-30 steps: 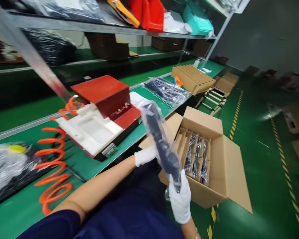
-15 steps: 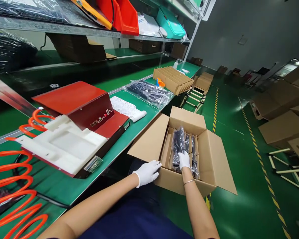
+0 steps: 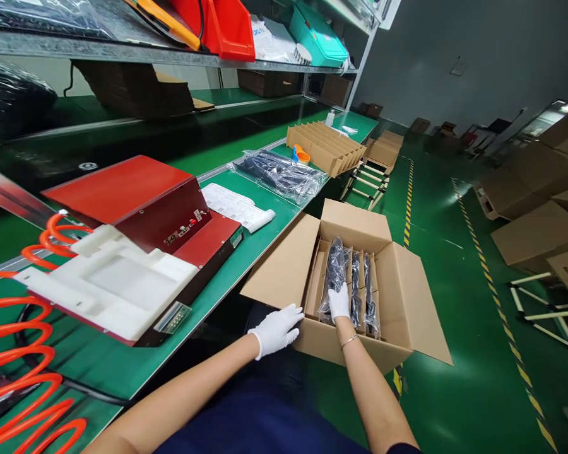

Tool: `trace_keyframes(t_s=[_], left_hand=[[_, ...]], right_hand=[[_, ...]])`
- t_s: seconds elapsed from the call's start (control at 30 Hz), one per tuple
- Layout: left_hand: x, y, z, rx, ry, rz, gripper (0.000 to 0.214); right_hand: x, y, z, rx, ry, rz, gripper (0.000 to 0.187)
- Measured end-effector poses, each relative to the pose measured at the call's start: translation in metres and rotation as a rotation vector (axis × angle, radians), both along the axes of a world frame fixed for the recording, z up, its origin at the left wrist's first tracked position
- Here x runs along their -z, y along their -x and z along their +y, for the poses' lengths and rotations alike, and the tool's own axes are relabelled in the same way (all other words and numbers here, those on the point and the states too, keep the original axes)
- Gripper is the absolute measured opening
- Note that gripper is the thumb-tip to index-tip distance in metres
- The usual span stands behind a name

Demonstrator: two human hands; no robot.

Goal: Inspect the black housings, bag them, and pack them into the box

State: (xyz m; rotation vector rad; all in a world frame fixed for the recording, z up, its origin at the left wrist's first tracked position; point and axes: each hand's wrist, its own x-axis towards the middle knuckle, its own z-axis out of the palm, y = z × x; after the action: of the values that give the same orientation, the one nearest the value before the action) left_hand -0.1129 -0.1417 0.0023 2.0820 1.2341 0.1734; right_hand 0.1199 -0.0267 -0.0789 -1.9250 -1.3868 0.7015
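An open cardboard box (image 3: pixel 360 343) with upright cardboard dividers stands beside the bench, its flaps folded outward. Inside, my right hand (image 3: pixel 339 302), in a white glove, grips a dark item in a clear plastic bag (image 3: pixel 336 265) near the box's left side; the fingertips are partly hidden. More bagged dark items (image 3: pixel 370 290) stand between the dividers to its right. My left hand (image 3: pixel 277 329), also gloved in white, lies with extended fingers on the near left corner of the box, at the base of the left flap.
A red machine with a white tray (image 3: pixel 132 265) sits on the green bench, orange coiled hose (image 3: pixel 23 353) at its left. Beyond are a printed paper (image 3: pixel 236 205), bagged dark items (image 3: pixel 279 175), an orange tape roll (image 3: pixel 301 156) and a cardboard divider grid (image 3: pixel 326 146). Cartons (image 3: pixel 539 233) stand at right.
My right hand has moved left inside the box along with the bagged item, showing more of the bagged items on the right. My left hand stays at the box corner.
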Motion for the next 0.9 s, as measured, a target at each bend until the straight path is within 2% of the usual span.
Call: trace_keyframes(t_s=[0.23,0.4,0.53,0.73,0.8,0.9], left_hand=[[0.002,0.005,0.001,0.012,0.001,-0.018,0.052],[-0.001,0.005,0.003,0.019,0.026,-0.035,0.054],[0.0,0.006,0.003,0.005,0.025,-0.07,0.053],[0.002,0.006,0.001,0.004,-0.01,-0.096,0.052],[0.0,0.006,0.001,0.007,-0.005,-0.091,0.052],[-0.003,0.006,0.002,0.01,0.009,-0.073,0.053]], right_hand=[[-0.02,0.012,-0.027,-0.007,-0.138,-0.205,0.068],[-0.031,0.01,-0.054,-0.079,-0.289,-0.334,0.058],[-0.032,0.004,-0.066,-0.119,-0.34,-0.373,0.047],[-0.038,0.002,-0.074,-0.128,-0.26,-0.327,0.051],[-0.042,0.003,-0.068,-0.108,-0.209,-0.274,0.058],[-0.045,0.004,-0.045,-0.06,-0.129,-0.148,0.07]])
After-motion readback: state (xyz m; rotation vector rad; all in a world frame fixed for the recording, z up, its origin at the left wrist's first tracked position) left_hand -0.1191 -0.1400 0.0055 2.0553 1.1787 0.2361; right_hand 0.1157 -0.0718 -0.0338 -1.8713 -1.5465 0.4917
